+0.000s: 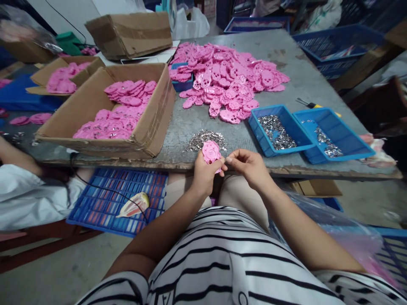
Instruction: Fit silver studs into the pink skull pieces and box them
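Observation:
My left hand point(205, 171) is closed around a pink plastic piece point(211, 151), moulded with raised detail and holes, held up at the table's front edge. Close beside it, my right hand point(249, 166) pinches with thumb and forefinger near the piece's right side; whatever lies between those fingertips is too small to name. Just behind the held piece is a small heap of shiny metal parts point(199, 140) on the tabletop. Farther back spreads a large pile of similar pink pieces point(227, 80).
Two blue trays point(270, 146) point(349, 154) with metal parts stand at the right, a screwdriver point(313, 104) behind them. A cardboard box point(159, 123) of pink pieces is at the left. A blue crate point(104, 220) sits below the table, near another person's arm point(15, 156).

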{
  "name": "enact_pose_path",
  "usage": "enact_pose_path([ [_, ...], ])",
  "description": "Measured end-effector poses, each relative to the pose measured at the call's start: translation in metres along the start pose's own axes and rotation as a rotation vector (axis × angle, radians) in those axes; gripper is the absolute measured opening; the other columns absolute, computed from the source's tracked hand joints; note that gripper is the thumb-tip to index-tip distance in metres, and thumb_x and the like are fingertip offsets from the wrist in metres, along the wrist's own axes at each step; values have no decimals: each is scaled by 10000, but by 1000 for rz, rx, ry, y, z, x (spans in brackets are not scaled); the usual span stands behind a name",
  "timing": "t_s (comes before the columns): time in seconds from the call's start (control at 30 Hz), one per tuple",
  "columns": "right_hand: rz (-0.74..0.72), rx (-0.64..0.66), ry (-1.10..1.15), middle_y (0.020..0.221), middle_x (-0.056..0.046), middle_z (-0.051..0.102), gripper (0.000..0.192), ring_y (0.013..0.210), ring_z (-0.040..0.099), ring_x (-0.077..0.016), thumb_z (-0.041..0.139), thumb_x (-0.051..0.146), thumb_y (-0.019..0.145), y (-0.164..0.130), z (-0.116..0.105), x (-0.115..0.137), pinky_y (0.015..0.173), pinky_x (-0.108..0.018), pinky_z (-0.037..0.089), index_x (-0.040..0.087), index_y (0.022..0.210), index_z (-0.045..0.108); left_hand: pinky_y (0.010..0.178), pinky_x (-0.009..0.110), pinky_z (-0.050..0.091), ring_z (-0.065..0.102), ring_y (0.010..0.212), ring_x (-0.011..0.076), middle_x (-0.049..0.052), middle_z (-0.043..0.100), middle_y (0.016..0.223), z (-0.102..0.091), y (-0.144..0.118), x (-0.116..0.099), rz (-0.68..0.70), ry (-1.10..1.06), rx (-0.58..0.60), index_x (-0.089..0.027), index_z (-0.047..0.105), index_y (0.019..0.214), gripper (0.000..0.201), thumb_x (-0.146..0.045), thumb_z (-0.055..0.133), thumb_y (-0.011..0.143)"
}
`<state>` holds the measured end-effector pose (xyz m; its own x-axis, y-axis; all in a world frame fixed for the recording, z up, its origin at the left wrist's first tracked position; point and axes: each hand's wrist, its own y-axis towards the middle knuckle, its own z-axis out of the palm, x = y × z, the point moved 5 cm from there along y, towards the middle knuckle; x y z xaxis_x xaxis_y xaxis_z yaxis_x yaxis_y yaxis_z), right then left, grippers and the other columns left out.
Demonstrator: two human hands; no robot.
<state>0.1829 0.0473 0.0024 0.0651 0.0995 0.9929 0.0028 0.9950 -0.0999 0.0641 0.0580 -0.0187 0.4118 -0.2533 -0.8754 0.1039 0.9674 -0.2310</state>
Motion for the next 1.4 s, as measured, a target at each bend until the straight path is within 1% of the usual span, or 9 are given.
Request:
enact_pose_path([
  [0.13, 12, -92, -2, 474, 55, 455, 379, 452, 363, -88, 784, 529, 638, 0, -11, -1, 469, -258, 313, 207, 611, 586, 594, 280, 526, 671, 759, 177, 69, 680, 897, 4, -5, 0, -61, -138, 163, -166, 543, 981, 343, -455, 607, 808],
  [0.2, -21, -135, -25, 563, 24, 507, 340, 516, 427, -108, 762, 490, 670, -1, -15, 1, 510, -270, 358, 205, 599, 589, 759, 345, 551, 674, 954, 221, 118, 679, 1085, 4, -8, -1, -90, -194, 232, -163, 569, 1043, 348, -461, 535, 866],
  [0.3, -96, -181, -68, 904, -56, 620, 284, 848, 590, -193, 745, 435, 678, -5, -16, 4, 760, -350, 469, 200, 591, 611, 952, 420, 497, 599, 1181, 258, 108, 642, 1231, 1, -10, -6, -87, -230, 274, -212, 564, 1150, 365, -386, 620, 834],
  [0.4, -120, -186, -88, 1059, -83, 631, 236, 1172, 531, -265, 733, 404, 689, -10, -11, 4, 997, -431, 396, 208, 601, 636, 1036, 448, 443, 528, 1288, 272, 89, 631, 1255, -2, -14, -8, -77, -240, 320, -267, 530, 1238, 548, -328, 738, 735],
  [0.5, -114, -156, -58, 1099, -86, 656, 226, 1220, 516, -269, 728, 394, 709, -13, -4, 3, 1059, -454, 352, 212, 609, 640, 1068, 426, 427, 494, 1322, 270, 82, 604, 1282, -4, -16, -9, -49, -216, 324, -275, 532, 1242, 681, -275, 813, 622],
  [0.67, -115, -89, -53, 1186, -82, 667, 230, 1191, 547, -247, 706, 380, 757, -16, 4, 2, 1082, -439, 342, 207, 622, 637, 1072, 395, 436, 487, 1320, 258, 67, 581, 1278, -5, -16, -7, -25, -183, 301, -272, 556, 1202, 723, -283, 854, 544],
  [0.8, -108, -107, -66, 1162, -90, 658, 234, 1186, 546, -249, 721, 388, 737, -15, 4, 0, 1080, -429, 342, 204, 621, 635, 1073, 365, 435, 518, 1287, 230, 49, 600, 1249, -4, -15, -6, -3, -214, 309, -277, 584, 1141, 657, -251, 860, 545],
  [1.0, -93, -128, -68, 1147, -92, 639, 204, 1165, 546, -255, 713, 356, 721, -14, 4, -4, 1072, -451, 344, 200, 617, 632, 1064, 399, 441, 495, 1313, 262, 69, 611, 1247, -5, -16, -8, 29, -193, 292, -282, 574, 1126, 664, -278, 874, 534],
  [1.4, -131, -167, -150, 1084, -90, 620, 213, 1107, 545, -247, 676, 349, 748, -13, 5, -4, 1024, -417, 375, 202, 615, 598, 1090, 399, 417, 532, 1278, 250, 60, 636, 1204, -4, -17, -8, 90, -220, 279, -279, 591, 1071, 608, -273, 889, 541],
])
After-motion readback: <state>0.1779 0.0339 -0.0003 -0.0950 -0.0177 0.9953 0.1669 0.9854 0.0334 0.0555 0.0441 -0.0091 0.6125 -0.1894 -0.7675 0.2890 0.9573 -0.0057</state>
